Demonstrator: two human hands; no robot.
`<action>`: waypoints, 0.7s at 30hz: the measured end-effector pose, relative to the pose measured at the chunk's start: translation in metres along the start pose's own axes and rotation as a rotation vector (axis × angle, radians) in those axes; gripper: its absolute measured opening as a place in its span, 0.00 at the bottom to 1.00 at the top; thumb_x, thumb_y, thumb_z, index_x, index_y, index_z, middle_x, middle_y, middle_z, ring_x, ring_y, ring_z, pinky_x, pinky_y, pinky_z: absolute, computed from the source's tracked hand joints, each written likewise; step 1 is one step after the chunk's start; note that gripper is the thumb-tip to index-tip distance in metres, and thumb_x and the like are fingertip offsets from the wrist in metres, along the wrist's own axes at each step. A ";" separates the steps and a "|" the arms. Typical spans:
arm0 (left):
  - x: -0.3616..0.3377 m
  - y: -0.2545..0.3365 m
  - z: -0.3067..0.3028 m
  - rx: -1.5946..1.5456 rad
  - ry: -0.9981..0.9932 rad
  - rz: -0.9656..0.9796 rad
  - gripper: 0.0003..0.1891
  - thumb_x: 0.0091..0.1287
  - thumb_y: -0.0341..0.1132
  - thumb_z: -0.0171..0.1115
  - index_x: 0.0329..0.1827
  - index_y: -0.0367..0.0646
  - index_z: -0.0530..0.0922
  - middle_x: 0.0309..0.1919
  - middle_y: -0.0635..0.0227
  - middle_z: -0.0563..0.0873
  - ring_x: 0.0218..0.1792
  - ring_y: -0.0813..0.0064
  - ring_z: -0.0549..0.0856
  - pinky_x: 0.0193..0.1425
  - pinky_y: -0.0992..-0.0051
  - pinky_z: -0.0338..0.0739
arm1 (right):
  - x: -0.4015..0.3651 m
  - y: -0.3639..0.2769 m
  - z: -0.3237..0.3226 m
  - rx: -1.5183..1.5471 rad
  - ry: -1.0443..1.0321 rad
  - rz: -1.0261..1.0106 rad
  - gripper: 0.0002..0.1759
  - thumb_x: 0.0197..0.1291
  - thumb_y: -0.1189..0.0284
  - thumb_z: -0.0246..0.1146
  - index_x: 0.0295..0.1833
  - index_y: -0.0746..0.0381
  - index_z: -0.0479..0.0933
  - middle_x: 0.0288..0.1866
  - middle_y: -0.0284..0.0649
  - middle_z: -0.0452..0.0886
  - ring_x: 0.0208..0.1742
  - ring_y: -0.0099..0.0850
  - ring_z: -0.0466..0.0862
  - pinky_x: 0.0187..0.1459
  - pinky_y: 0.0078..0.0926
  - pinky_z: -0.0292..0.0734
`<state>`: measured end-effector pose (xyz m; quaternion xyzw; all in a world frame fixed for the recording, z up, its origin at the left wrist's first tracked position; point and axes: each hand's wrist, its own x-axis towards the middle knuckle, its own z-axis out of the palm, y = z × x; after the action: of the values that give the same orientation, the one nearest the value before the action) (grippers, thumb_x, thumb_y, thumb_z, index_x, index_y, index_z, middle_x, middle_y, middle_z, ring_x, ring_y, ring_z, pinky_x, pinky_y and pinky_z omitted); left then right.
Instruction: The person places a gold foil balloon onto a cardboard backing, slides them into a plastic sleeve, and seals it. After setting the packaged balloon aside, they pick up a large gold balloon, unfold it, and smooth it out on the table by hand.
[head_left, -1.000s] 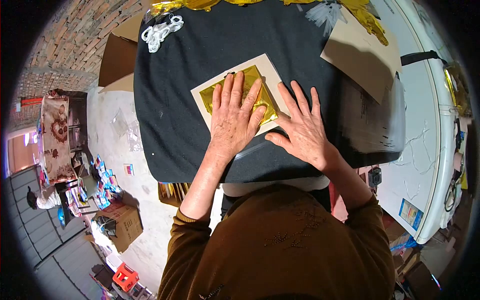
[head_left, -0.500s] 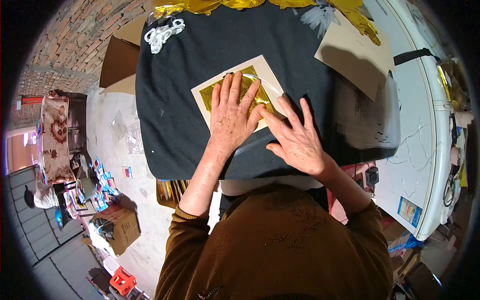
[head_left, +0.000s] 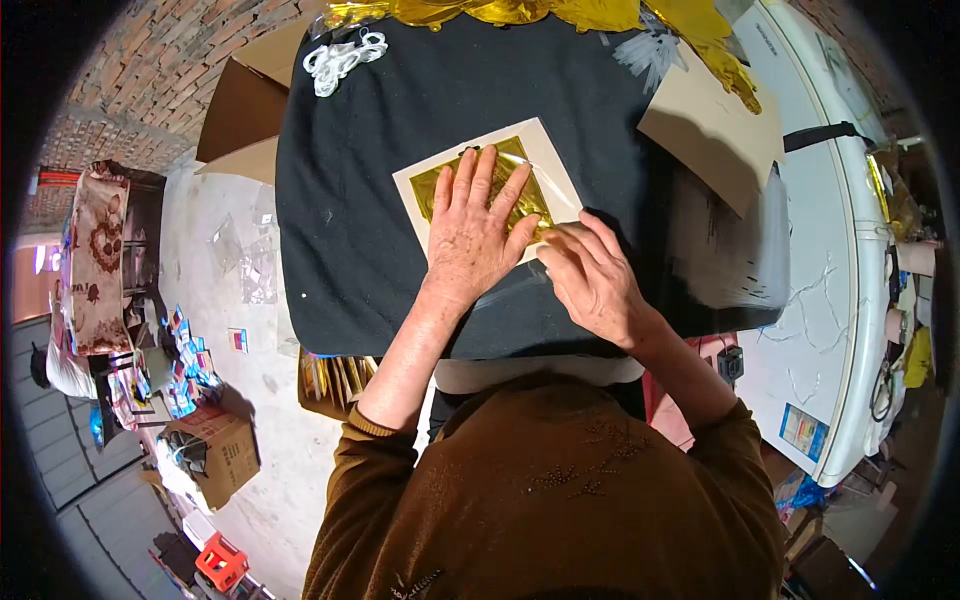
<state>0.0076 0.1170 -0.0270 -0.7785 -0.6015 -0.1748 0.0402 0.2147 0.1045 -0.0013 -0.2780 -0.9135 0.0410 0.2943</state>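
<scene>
My left hand (head_left: pixel 470 235) lies flat with spread fingers on a folded gold foil sheet (head_left: pixel 428 190). The foil rests on a pale square card (head_left: pixel 550 150), which is set at an angle on the black cloth. A glossy clear strip runs along the card's right side, perhaps plastic film. At the card's lower right edge, my right hand (head_left: pixel 595 275) has its fingers curled and pinched together. What they grip there is hidden. A faint clear plastic edge (head_left: pixel 510 288) shows on the cloth below the card, between my hands.
The black-covered table (head_left: pixel 350 250) carries a white string bundle (head_left: pixel 343 60), gold foil pieces (head_left: pixel 500 10), clear strips (head_left: pixel 650 50) and a larger card (head_left: pixel 715 135). A stack of clear bags (head_left: pixel 735 250) lies at right. A person (head_left: pixel 70 365) is far left.
My right hand's spread fingers have drawn together and curled at the card's lower right edge. The left hand stays flat on the foil. The whole view has shifted slightly.
</scene>
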 end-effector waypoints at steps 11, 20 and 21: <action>-0.001 0.001 -0.006 -0.001 -0.015 -0.023 0.31 0.79 0.62 0.49 0.81 0.61 0.70 0.80 0.51 0.66 0.82 0.49 0.61 0.84 0.41 0.48 | 0.014 0.013 0.006 -0.090 -0.075 0.029 0.07 0.56 0.78 0.65 0.41 0.64 0.77 0.40 0.42 0.77 0.47 0.38 0.79 0.52 0.36 0.77; -0.005 -0.001 -0.002 -0.074 0.035 -0.058 0.35 0.77 0.62 0.51 0.81 0.56 0.69 0.80 0.54 0.67 0.82 0.46 0.59 0.84 0.39 0.47 | 0.058 0.033 0.011 0.072 -0.127 0.000 0.14 0.59 0.80 0.63 0.51 0.69 0.77 0.48 0.49 0.78 0.51 0.45 0.79 0.58 0.40 0.78; -0.005 0.000 0.000 -0.077 0.042 -0.065 0.36 0.77 0.63 0.50 0.82 0.54 0.68 0.80 0.54 0.67 0.82 0.47 0.59 0.84 0.39 0.47 | 0.058 0.039 0.014 0.089 -0.148 -0.016 0.14 0.59 0.80 0.63 0.52 0.69 0.76 0.49 0.49 0.77 0.51 0.46 0.79 0.58 0.39 0.78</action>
<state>0.0060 0.1125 -0.0284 -0.7555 -0.6184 -0.2156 0.0171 0.1867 0.1698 0.0082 -0.2534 -0.9322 0.0996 0.2383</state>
